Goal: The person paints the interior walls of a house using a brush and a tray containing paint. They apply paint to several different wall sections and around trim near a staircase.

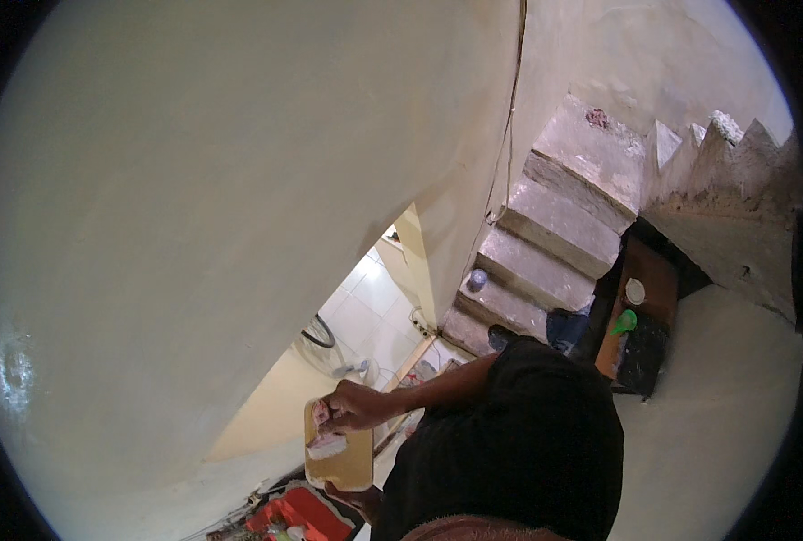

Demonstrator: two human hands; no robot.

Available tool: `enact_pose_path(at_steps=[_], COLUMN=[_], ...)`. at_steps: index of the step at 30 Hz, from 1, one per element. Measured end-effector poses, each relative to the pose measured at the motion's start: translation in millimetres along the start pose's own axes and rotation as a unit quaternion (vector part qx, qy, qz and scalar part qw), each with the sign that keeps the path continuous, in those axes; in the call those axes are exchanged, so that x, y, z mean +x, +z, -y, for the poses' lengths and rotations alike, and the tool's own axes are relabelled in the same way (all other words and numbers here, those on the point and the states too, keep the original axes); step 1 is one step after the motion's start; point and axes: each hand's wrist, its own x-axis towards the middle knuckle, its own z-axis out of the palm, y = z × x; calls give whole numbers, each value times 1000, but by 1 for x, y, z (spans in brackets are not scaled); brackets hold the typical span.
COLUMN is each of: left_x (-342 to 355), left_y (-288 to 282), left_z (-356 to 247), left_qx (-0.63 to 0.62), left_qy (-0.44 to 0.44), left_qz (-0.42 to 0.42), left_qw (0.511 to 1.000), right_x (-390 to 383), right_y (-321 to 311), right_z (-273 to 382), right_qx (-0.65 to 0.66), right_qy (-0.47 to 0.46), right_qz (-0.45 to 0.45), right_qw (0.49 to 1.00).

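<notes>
The board (pixel 352 464) is held beside the wall (pixel 194 225), its near end gripped by the left hand (pixel 356 500); the left fingers are clamped on that end, though partly hidden. What seems a scraper (pixel 320 414) is held over the board's face by the right hand (pixel 354 406), its fingers closed round the handle. Whether the board is touched by it cannot be told.

If the board is tipped, the paste (pixel 329 450) could be spilled, as support seems to be given at one end only. A smeared handle could be let slip. Footing could be lost on the steps (pixel 546 261), where a bluish round item (pixel 477 279) is seen.

The board is flat, yellowish and round-cornered; the paste is white and lumpy. The wall is smooth, marked by one glossy patch; the steps are rough, square-edged and white-spattered.
</notes>
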Motion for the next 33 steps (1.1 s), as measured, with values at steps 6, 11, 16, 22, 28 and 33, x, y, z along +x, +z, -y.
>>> enact_pose_path(at_steps=[6, 11, 16, 22, 28, 33], left_x=[5, 30, 52, 58, 75, 79], left_y=[32, 63, 68, 93, 96, 92], left_z=[-32, -46, -46, -65, -73, -67], left_qx=[27, -91, -98, -82, -73, -74], left_qy=[31, 5, -67, -78, -111, -120], left_qz=[91, 167, 253, 256, 304, 328], left_qw=[995, 982, 960, 960, 943, 934], right_x=[2, 13, -8, -17, -34, -32], right_y=[-32, -77, -75, -53, -15, -6], right_z=[0, 65, 47, 39, 16, 36], right_qx=[-113, -130, -272, -357, -404, -359], right_qy=[-18, 11, 84, 113, 49, 161], right_qz=[-16, -84, -66, 7, -5, 43], right_qw=[993, 988, 956, 927, 913, 918])
